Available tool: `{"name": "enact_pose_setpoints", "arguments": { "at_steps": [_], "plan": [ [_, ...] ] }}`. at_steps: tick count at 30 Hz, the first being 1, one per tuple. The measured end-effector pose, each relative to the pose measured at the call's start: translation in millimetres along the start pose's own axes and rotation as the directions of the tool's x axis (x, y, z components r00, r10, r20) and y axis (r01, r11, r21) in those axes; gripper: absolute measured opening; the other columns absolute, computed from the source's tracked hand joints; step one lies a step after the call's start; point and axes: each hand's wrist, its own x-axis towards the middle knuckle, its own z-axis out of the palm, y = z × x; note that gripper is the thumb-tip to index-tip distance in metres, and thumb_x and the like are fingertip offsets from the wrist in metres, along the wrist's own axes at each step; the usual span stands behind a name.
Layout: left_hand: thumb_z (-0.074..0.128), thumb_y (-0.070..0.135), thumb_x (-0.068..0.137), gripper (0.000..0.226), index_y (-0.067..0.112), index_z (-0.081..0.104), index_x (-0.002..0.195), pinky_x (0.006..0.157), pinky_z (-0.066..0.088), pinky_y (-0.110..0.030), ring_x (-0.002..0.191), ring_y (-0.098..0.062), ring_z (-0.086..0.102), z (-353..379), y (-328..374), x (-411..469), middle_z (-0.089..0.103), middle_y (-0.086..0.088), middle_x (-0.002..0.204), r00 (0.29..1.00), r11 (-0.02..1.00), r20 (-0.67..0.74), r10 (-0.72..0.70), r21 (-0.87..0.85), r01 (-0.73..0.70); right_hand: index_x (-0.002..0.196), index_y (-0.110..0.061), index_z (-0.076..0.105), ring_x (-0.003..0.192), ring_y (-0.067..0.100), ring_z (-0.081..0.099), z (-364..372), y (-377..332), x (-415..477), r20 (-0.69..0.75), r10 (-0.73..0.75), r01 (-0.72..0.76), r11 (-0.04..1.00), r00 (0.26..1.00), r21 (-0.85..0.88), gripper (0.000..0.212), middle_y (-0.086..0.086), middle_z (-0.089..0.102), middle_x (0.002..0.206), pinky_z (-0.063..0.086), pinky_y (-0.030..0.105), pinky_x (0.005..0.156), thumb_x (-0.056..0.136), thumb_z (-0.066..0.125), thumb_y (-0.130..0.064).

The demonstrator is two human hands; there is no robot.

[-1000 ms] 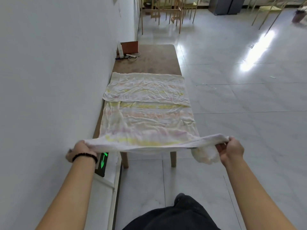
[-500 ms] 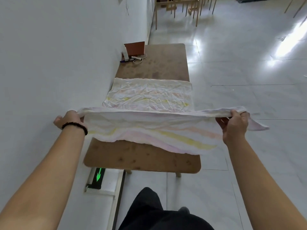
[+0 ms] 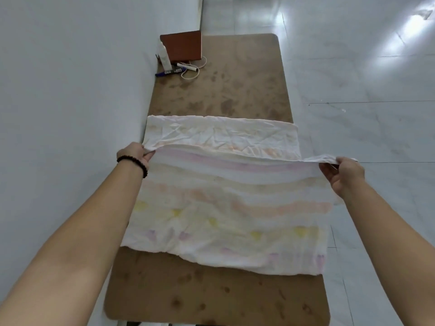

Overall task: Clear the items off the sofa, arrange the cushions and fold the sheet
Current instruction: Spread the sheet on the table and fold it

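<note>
- Nearest the camera, the brown, stained table (image 3: 211, 300) shows a bare stretch at its near end. Both forearms reach out over its two long sides.
- The sheet (image 3: 235, 220) lies across the middle of the table. It is a pale, thin cloth with faded pink, orange and yellow stripes, and it is heavily creased. Its near edge looks like a soft fold, slanting a little, with the right end closer to the camera.
- The left hand (image 3: 134, 152), with a dark bead bracelet (image 3: 133, 160) on its wrist, pinches the left corner of the upper layer. Its grip is closed on the cloth between thumb and fingers.
- The right hand (image 3: 341, 175) holds the opposite corner in the same way. A small tail of cloth sticks out past its fingers, just off the table's right side.
- The edge is stretched fairly taut between the two hands. It seems to hang slightly above the layer beneath.
- Past that edge, a crumpled strip of the lower layer shows, ending in a straight far edge.
- The step in hand looks like folding the sheet in half. The next move calls for carrying the held edge on to that far edge, matching the corners, laying it down and smoothing out the wrinkles.
- At the far end, against the white wall (image 3: 70, 67), stand a brown book (image 3: 184, 45) and a small white bottle (image 3: 164, 55). Pens (image 3: 170, 72) and a white cable (image 3: 194, 71) lie beside them.
- A glossy tiled floor (image 3: 353, 90) runs along the right.
</note>
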Motion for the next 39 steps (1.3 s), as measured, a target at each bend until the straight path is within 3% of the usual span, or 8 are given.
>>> {"name": "enact_pose_setpoints", "arguments": {
  "at_steps": [7, 11, 15, 20, 22, 27, 33, 39],
  "plan": [
    [0.036, -0.016, 0.089, 0.028, -0.005, 0.047, 0.112, 0.064, 0.059, -0.033, 0.074, -0.022, 0.063, 66.2, 12.3, 108.4, 0.057, -0.020, 0.109, 0.992, 0.990, -0.041, 0.120, 0.078, -0.117, 0.143, 0.002, 0.038, 0.072, 0.020, 0.070, 70.1, 4.4, 98.8, -0.094, -0.035, 0.033, 0.999, 0.995, -0.015, 0.043, 0.015, 0.062, 0.102, 0.059, 0.028, 0.058, 0.101, 0.040, -0.005],
    [0.039, -0.001, 0.097, 0.042, -0.006, 0.042, 0.139, 0.064, 0.056, -0.017, 0.073, -0.009, 0.060, 77.7, 15.9, 163.7, 0.053, -0.019, 0.138, 0.993, 0.968, 0.031, 0.118, 0.218, -0.122, 0.140, 0.001, 0.041, 0.080, 0.022, 0.071, 101.8, 11.3, 122.7, -0.078, -0.068, 0.066, 0.997, 0.995, -0.029, 0.041, 0.019, 0.064, 0.120, 0.060, 0.030, 0.063, 0.100, 0.040, -0.004],
    [0.050, 0.007, 0.090, 0.051, 0.000, 0.043, 0.140, 0.065, 0.055, -0.022, 0.089, -0.017, 0.058, 71.6, 3.5, 176.1, 0.052, -0.020, 0.140, 0.988, 0.923, 0.127, 0.084, 0.364, -0.125, 0.126, -0.008, 0.050, 0.099, 0.017, 0.066, 127.1, 26.1, 109.0, 0.113, 0.067, -0.063, 0.997, 0.991, -0.034, 0.028, 0.005, 0.060, 0.110, 0.059, 0.029, 0.069, 0.101, 0.052, -0.021],
    [0.061, 0.024, 0.083, 0.045, 0.015, 0.057, 0.128, 0.084, 0.056, -0.035, 0.085, -0.015, 0.061, 5.6, -29.1, 117.8, 0.059, -0.008, 0.128, 0.842, 0.646, 0.131, 0.523, 0.584, -0.491, 0.152, -0.013, 0.026, 0.121, 0.016, 0.058, 120.5, 61.8, 52.9, 0.192, -0.169, 0.246, 0.819, 0.967, -0.518, 0.096, 0.005, 0.049, 0.144, 0.053, 0.037, 0.097, 0.076, 0.069, -0.052],
    [0.057, 0.021, 0.087, 0.029, 0.014, 0.063, 0.115, 0.080, 0.052, -0.036, 0.067, -0.013, 0.054, -36.6, -57.3, 74.5, 0.064, -0.007, 0.109, 0.768, 0.489, 0.128, 0.628, 0.702, -0.517, 0.153, -0.014, 0.029, 0.126, 0.020, 0.052, 104.6, 98.8, 11.0, 0.378, -0.332, 0.502, 0.505, 0.864, -0.702, 0.079, 0.010, 0.043, 0.148, 0.049, 0.040, 0.101, 0.089, 0.068, -0.041],
    [0.059, 0.023, 0.091, 0.022, 0.010, 0.052, 0.108, 0.064, 0.043, -0.030, 0.079, -0.026, 0.059, -118.2, -126.0, -26.8, 0.056, 0.003, 0.080, 0.901, 0.692, -0.194, 0.388, 0.707, -0.146, 0.133, -0.018, 0.060, 0.098, 0.020, 0.060, 51.1, 189.5, -97.6, 0.900, -0.032, 0.899, -0.038, 0.436, -0.437, 0.062, 0.005, 0.055, 0.120, 0.050, 0.027, 0.079, 0.088, 0.057, -0.061],
    [0.071, 0.060, 0.070, 0.060, 0.006, 0.063, 0.097, 0.067, 0.055, -0.034, 0.070, -0.026, 0.063, -144.0, -142.6, -19.1, 0.065, -0.002, 0.086, 0.874, 0.919, -0.483, -0.043, 0.323, 0.223, 0.132, -0.031, 0.051, 0.086, 0.019, 0.057, 16.3, 237.2, -140.7, 0.921, 0.326, 0.955, -0.266, 0.215, -0.129, 0.048, -0.003, 0.056, 0.103, 0.051, 0.030, 0.072, 0.088, 0.057, -0.049],
    [0.054, 0.050, 0.091, 0.036, 0.018, 0.062, 0.077, 0.052, 0.049, -0.028, 0.053, -0.023, 0.057, -158.6, -130.4, -6.6, 0.068, -0.003, 0.079, 0.834, 0.962, -0.546, 0.075, 0.259, 0.084, 0.125, -0.024, 0.066, 0.075, 0.022, 0.060, 16.0, 229.5, -154.7, 0.952, 0.250, 0.973, -0.188, 0.177, -0.131, 0.034, 0.002, 0.058, 0.093, 0.043, 0.028, 0.058, 0.095, 0.052, -0.021]
  ]
}}
